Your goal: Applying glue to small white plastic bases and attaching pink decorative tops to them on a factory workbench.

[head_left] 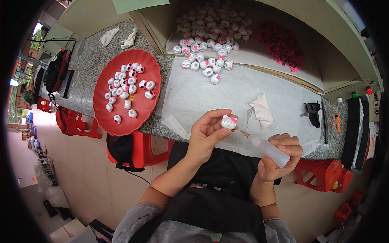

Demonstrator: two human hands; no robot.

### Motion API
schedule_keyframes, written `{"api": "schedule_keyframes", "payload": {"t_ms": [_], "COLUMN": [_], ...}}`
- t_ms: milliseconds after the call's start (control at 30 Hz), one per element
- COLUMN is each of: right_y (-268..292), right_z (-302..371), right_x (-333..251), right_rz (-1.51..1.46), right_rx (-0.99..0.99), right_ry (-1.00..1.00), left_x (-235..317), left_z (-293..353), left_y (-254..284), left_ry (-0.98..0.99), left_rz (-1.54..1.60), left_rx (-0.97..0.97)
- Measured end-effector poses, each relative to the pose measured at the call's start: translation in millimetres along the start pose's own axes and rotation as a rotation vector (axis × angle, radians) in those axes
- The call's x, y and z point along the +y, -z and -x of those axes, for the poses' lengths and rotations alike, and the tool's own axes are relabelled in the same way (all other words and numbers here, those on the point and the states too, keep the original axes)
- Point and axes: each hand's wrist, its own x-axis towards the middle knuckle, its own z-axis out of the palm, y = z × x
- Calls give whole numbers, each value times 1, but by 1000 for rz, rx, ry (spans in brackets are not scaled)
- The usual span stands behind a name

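Between the thumb and fingers of my left hand is a small white cat-head figurine with a pink bow, its face side turned up. My right hand is wrapped round a translucent white squeeze bottle, held tilted. The bottle's thin brownish nozzle points at the figurine, close to its lower right side; whether they touch I cannot tell. Both hands are above the near edge of a white paper sheet on the speckled stone table.
At the left, a scalloped red tray holds several white heads. Many more heads are piled in the shelf compartment, beside a heap of pink pieces. A crumpled tissue, black cloth and orange cutter lie to the right.
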Motion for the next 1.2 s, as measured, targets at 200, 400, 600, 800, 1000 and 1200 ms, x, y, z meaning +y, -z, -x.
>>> {"api": "schedule_keyframes", "payload": {"t_ms": [200, 400, 600, 800, 1000, 1200], "right_y": [0, 0, 0, 0, -1, -1], "right_z": [0, 0, 1, 1, 0, 1], "right_x": [1, 0, -1, -1, 0, -2], "right_rz": [4, 3, 5, 4, 6, -1], "right_rx": [2, -19, -22, -34, -36, -68], "right_ry": [28, 25, 6, 10, 22, 18], "left_x": [0, -1, -2, -2, -3, -3], "left_z": [1, 1, 2, 3, 0, 1], "left_y": [0, 1, 2, 2, 4, 4], "left_ry": [8, 30, 38, 8, -101, -171], "left_rz": [15, -19, -40, -74, -198, -357], "left_rx": [-22, -25, -21, -17, -75, -96]}}
